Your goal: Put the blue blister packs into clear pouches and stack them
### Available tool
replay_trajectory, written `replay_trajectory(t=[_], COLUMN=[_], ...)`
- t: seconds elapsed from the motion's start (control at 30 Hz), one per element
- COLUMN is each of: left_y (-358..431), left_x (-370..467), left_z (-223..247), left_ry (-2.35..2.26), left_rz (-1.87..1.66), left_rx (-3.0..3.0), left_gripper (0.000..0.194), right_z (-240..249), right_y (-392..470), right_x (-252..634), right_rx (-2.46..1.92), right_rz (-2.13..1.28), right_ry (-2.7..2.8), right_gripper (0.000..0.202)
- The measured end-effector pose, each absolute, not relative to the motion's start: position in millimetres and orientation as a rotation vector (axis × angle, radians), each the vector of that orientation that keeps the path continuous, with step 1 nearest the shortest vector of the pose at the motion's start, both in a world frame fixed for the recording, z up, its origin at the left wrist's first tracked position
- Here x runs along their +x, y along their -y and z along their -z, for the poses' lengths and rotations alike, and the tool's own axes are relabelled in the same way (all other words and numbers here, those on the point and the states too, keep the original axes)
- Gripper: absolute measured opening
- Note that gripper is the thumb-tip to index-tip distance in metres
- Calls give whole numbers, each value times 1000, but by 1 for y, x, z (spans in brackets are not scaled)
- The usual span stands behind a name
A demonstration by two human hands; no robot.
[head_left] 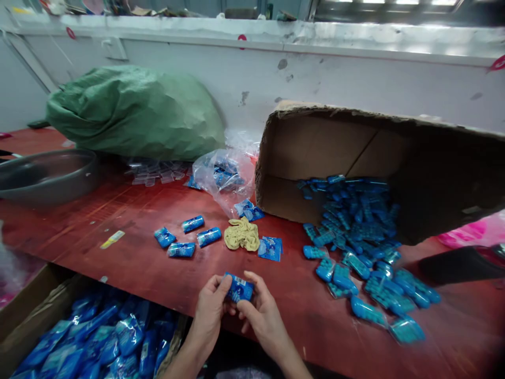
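Just off the table's front edge, my left hand [211,305] and my right hand [263,310] hold a blue printed packet [240,288] between them. My left thumb presses on its left side, and the right fingers close on its right end. Beyond the hands lie several small blue wrapped packs [192,223], a crumpled yellow cloth-like bundle [242,235] and flat blue packets [270,248]. To the right, many blue-green cases in clear wrap [344,279] spill onto the red table [138,284].
A cardboard box [311,137] lies on its side, open toward me. A green sack [138,113], grey basin [47,176] and clear plastic bag [226,179] stand behind. A yellow-handled cutter [112,239] lies left. Below, a carton [31,300] holds many blue packs. A dark cylinder [457,263] is far right.
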State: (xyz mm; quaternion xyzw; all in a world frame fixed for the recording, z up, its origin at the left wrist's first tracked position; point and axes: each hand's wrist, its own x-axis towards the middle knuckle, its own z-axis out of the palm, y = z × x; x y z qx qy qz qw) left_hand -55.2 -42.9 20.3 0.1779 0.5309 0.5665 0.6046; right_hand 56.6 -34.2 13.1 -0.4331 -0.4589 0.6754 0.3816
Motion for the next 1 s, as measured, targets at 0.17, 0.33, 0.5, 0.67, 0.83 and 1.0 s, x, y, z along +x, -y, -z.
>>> replay_trajectory(t=[0.17, 0.33, 0.5, 0.67, 0.83, 1.0], left_y=[47, 45, 42, 44, 43, 33], left_x=[-61, -62, -62, -61, -61, -98], left_z=[-25, -21, -23, -21, -13, -19], left_ry=[-1024, -1129, -1331, -1493, -1551, -1666], left_rz=[-1231, -1117, -1037, -1029, -1047, -1247], left_rx=[468, 604, 696, 662, 625, 611], left_gripper=[42, 36, 30, 30, 35, 35], right_z=[-23, -23, -15, -1, 3, -19], right_y=[30, 27, 24, 22, 22, 7], right_x=[58, 52, 52, 53, 48, 37], right_rx=[-1025, -1099, -1089, -1103, -1199, -1214], right_rz=[-1862, -1933, -1988, -2015, -1961, -1530], right_ry=[1144, 1028, 1030, 1106, 1271, 1821], right_gripper=[30, 29, 44, 49, 49, 44])
